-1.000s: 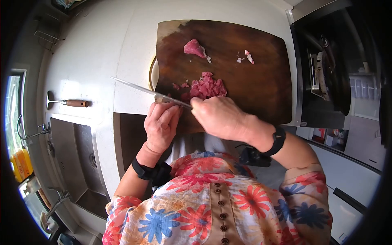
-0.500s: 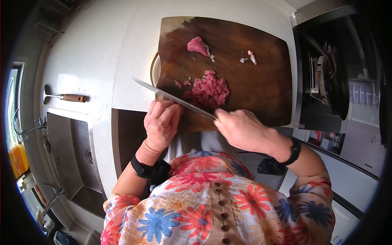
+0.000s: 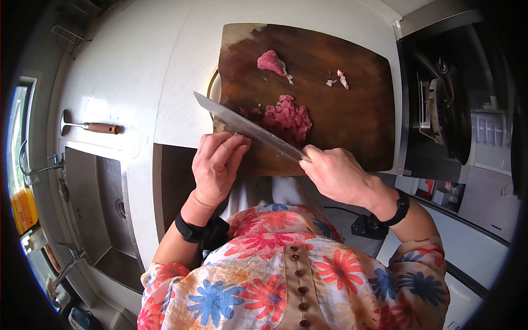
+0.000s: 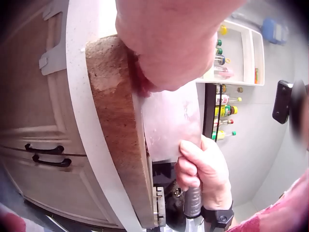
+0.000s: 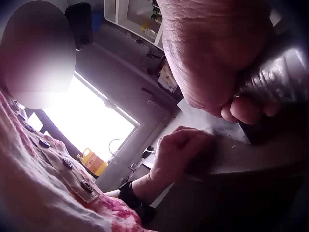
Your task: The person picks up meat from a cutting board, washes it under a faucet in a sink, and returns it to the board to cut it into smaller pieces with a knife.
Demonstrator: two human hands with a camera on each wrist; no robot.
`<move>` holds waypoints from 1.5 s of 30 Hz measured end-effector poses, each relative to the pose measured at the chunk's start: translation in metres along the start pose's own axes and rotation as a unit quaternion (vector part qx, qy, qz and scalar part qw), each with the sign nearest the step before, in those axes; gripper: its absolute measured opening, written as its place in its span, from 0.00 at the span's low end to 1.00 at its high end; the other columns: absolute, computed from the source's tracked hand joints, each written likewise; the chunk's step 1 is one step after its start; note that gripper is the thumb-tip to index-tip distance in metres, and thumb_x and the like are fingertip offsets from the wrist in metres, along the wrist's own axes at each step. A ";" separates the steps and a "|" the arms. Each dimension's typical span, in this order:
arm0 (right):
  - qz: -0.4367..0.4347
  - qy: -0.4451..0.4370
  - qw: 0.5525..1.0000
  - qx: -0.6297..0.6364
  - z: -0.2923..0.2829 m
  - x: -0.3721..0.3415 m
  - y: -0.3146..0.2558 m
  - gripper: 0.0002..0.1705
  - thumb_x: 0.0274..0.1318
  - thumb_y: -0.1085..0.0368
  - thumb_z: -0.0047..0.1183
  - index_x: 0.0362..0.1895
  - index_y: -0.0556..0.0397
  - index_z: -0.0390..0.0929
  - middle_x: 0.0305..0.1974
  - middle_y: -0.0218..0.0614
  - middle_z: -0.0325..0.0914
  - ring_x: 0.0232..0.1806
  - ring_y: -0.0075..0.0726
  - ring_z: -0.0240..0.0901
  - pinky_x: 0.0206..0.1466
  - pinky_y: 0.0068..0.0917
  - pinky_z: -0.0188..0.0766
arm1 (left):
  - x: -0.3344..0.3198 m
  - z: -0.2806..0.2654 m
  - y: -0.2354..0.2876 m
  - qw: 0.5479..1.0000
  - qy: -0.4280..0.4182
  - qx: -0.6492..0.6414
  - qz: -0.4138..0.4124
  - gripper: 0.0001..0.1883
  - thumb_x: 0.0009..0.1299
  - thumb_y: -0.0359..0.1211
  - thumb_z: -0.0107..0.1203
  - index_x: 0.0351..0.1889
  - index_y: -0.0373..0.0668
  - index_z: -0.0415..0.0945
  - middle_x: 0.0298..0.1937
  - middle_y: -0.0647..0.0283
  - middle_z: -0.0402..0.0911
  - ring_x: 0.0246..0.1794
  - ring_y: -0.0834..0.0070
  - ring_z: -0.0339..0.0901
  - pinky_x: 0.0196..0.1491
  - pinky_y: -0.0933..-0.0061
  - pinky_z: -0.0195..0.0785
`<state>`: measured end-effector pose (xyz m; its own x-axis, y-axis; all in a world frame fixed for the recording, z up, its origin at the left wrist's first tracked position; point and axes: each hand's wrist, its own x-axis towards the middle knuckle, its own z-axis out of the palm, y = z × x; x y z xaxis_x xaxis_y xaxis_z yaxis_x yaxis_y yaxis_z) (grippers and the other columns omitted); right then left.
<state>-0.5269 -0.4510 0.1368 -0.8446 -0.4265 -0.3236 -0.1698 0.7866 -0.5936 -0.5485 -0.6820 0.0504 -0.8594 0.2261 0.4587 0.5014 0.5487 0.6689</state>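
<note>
My right hand (image 3: 341, 179) grips a cleaver (image 3: 250, 129) by its ribbed metal handle (image 4: 193, 200), thumb against the blade's base. The broad blade slants over the near left part of the wooden cutting board (image 3: 352, 121), its far end past the board's left edge. My left hand (image 3: 214, 168) has bent fingers on a small piece of red meat (image 3: 240, 137) at the board's near left corner, right beside the blade. Most of that piece is hidden under the fingers. Beyond the blade lies a heap of cut meat (image 3: 287, 118).
A larger meat chunk (image 3: 271, 62) and whitish scraps (image 3: 342, 80) lie farther back on the board. A pale round dish rim (image 3: 215, 88) shows beside its left edge. At left are a wooden-handled utensil (image 3: 102, 127) and a sink (image 3: 91, 198); a stove (image 3: 434, 110) stands at right.
My right hand has drawn the cleaver right and toward my body, and more of the blade's flat face now shows. My left hand stays nearly in place at the board's corner.
</note>
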 end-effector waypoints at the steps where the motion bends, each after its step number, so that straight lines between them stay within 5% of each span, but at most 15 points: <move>1: -0.003 0.001 1.000 0.002 -0.001 -0.001 -0.002 0.10 0.63 0.64 0.45 0.33 0.58 0.66 0.19 0.51 0.74 0.25 0.60 0.74 0.28 0.49 0.71 | -0.002 0.000 -0.001 1.000 -0.003 0.005 0.002 0.10 0.55 0.22 0.65 0.35 0.41 0.80 0.35 0.63 0.78 0.33 0.66 0.74 0.35 0.70 0.70; 12: -0.006 -0.036 0.999 -0.015 0.007 0.012 -0.008 0.07 0.60 0.67 0.44 0.33 0.59 0.66 0.20 0.51 0.75 0.27 0.59 0.77 0.30 0.50 0.72 | -0.003 0.006 -0.006 0.999 0.007 0.023 0.027 0.11 0.53 0.21 0.65 0.33 0.41 0.80 0.34 0.63 0.77 0.32 0.65 0.74 0.34 0.69 0.70; 17: -0.055 0.039 0.997 -0.030 0.022 0.052 -0.019 0.10 0.61 0.64 0.46 0.31 0.58 0.67 0.21 0.51 0.75 0.27 0.61 0.75 0.29 0.52 0.70 | -0.003 0.005 -0.006 0.999 -0.004 0.038 0.035 0.10 0.53 0.21 0.65 0.33 0.40 0.80 0.34 0.62 0.77 0.32 0.65 0.74 0.34 0.69 0.70; 31: 0.001 -0.035 0.999 0.000 0.002 0.003 -0.005 0.09 0.61 0.65 0.44 0.32 0.58 0.67 0.20 0.52 0.75 0.27 0.61 0.76 0.30 0.50 0.71 | -0.005 0.007 -0.005 1.000 0.006 0.019 0.017 0.11 0.54 0.20 0.64 0.33 0.41 0.80 0.32 0.63 0.78 0.33 0.66 0.75 0.35 0.71 0.70; 37: -0.072 0.045 0.996 0.015 0.023 0.049 -0.009 0.11 0.62 0.65 0.45 0.29 0.59 0.66 0.19 0.52 0.72 0.25 0.62 0.73 0.27 0.49 0.68 | -0.007 0.003 -0.005 0.999 -0.013 0.035 0.025 0.11 0.54 0.20 0.64 0.34 0.41 0.80 0.33 0.62 0.78 0.33 0.65 0.75 0.35 0.69 0.71; 45: -0.018 0.001 1.000 0.004 0.001 0.001 0.006 0.10 0.62 0.65 0.45 0.31 0.59 0.66 0.19 0.53 0.73 0.24 0.62 0.73 0.26 0.49 0.70 | -0.007 0.008 -0.006 0.999 0.012 0.024 0.025 0.09 0.55 0.21 0.65 0.33 0.41 0.80 0.33 0.62 0.78 0.32 0.66 0.75 0.34 0.70 0.70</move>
<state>-0.5284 -0.4476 0.1321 -0.8386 -0.4542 -0.3008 -0.1958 0.7666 -0.6116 -0.5461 -0.6807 0.0384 -0.8304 0.2345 0.5054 0.5377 0.5749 0.6168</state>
